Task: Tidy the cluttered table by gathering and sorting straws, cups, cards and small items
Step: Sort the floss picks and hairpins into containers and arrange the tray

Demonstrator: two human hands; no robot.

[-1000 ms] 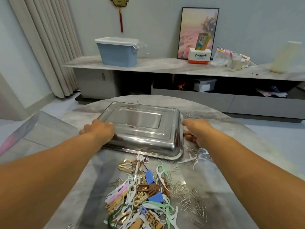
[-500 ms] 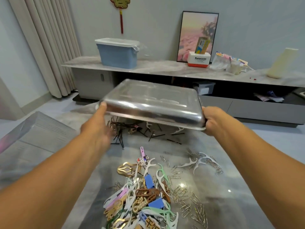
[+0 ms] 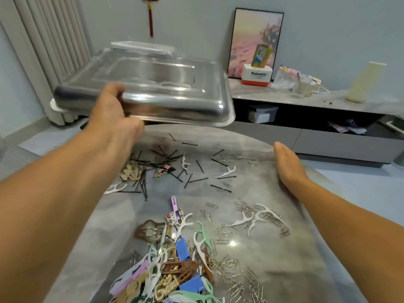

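While the left hand (image 3: pixel 113 119) alone now grips the raised tray (image 3: pixel 157 84), the right hand (image 3: pixel 288 167) has released, flat.

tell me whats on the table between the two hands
Head view: scattered black hairpins, white floss picks and a few paper clips lie between the left hand and right hand.

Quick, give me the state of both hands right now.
Left hand: gripping the upside-down metal tray, held up off the table.
Right hand: open, fingers straight, holding nothing.
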